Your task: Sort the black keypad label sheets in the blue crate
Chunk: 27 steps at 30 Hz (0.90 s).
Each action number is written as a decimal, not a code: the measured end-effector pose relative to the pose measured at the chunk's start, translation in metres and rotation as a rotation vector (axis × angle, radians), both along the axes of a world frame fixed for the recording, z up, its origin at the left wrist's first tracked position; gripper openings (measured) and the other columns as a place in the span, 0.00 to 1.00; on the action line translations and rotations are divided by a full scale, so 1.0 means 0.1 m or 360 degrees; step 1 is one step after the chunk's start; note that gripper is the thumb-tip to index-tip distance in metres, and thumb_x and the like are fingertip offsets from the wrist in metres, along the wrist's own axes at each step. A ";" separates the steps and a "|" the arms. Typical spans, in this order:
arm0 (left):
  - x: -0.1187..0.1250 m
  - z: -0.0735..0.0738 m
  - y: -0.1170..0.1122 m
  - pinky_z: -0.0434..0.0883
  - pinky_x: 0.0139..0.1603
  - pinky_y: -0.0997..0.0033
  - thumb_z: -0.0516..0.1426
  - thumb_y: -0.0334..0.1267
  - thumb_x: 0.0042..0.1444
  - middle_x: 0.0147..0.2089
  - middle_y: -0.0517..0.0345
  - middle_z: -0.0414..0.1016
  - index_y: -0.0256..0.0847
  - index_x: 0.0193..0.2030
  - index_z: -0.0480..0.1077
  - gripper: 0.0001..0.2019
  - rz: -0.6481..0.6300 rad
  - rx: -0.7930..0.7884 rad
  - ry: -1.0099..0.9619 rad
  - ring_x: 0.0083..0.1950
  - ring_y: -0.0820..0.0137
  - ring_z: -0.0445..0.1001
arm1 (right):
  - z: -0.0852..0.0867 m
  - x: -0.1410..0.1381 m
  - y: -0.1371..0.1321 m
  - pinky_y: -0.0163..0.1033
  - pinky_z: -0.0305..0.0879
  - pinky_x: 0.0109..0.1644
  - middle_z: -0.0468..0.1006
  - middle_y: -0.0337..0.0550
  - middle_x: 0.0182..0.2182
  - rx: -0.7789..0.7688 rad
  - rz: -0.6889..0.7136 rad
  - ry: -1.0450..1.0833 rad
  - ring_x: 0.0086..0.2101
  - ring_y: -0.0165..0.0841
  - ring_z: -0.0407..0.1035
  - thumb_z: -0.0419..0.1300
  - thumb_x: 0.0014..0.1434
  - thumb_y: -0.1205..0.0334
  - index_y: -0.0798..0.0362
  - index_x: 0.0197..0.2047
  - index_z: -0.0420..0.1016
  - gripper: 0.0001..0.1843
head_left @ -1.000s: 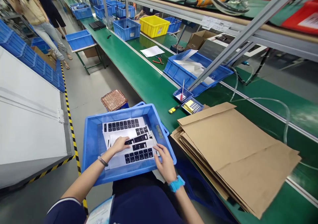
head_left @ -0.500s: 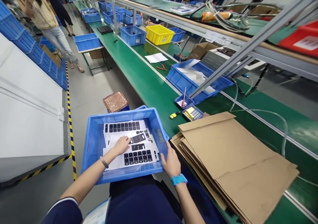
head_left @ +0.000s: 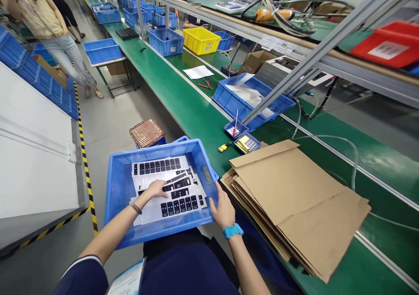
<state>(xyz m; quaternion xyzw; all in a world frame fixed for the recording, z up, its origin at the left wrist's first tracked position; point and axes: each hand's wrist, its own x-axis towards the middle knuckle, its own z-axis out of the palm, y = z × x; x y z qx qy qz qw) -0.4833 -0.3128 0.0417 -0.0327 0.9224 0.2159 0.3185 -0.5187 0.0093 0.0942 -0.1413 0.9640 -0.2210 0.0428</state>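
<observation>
Sheets point(head_left: 170, 186) in bin point(head_left: 119, 190), cardboard point(head_left: 294, 203) seemingly right

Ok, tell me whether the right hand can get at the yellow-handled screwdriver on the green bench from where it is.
Probably yes. The right hand rests on the blue bin's near right corner, and the screwdriver lies on bare bench beyond, past the cardboard stack's edge, with nothing between.

Stack of flattened brown cardboard sheets point(head_left: 294, 203) on green conveyor bench point(head_left: 183, 98); yellow plastic bin point(head_left: 200, 40) far up bench; woven copper-wire stool point(head_left: 146, 132) beside bench.
</observation>
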 end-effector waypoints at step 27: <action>0.01 0.02 0.10 0.73 0.49 0.58 0.57 0.44 0.63 0.43 0.54 0.75 0.36 0.44 0.72 0.12 -0.0048 0.0239 -0.0025 0.44 0.66 0.75 | 0.03 0.01 -0.04 0.44 0.72 0.43 0.72 0.51 0.52 0.0064 -0.0069 0.0002 0.47 0.45 0.71 0.51 0.63 0.61 0.51 0.71 0.50 0.34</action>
